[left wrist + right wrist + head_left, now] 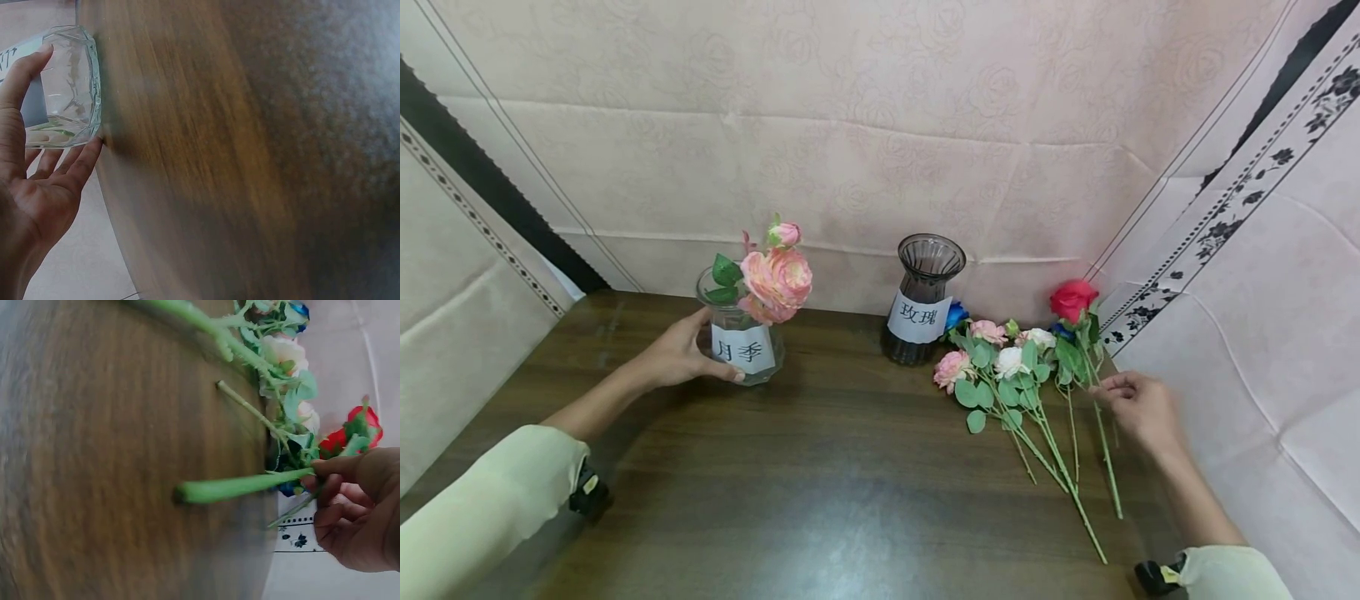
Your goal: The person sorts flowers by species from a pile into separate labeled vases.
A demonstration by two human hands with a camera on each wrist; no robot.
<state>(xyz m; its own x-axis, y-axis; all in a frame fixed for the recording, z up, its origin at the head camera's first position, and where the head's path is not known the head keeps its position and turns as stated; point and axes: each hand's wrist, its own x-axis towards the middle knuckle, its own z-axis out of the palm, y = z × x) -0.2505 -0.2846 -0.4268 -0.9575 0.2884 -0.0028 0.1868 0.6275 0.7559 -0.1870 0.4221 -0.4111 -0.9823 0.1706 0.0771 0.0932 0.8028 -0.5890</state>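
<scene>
On the left of the head view my left hand (679,353) holds a clear glass vase (767,367), thumb at its front beside a white label (747,348) and fingers round the back. A pink flower (779,282) with a bud and green leaves stands in this vase. In the left wrist view the fingers reach along the glass near its base (87,128). At the right, my right hand (1144,410) pinches the green stem (244,486) of a red rose (1072,300) between thumb and fingers. Its bloom is up and the cut end points toward me.
A dark glass vase (911,344) with a white label (919,317) stands at the back of the brown table (820,500). Beside it lie several flowers: pink (952,369), white (1011,362) and blue (956,315), with stems toward the front right. Pale cloth (865,167) hangs behind.
</scene>
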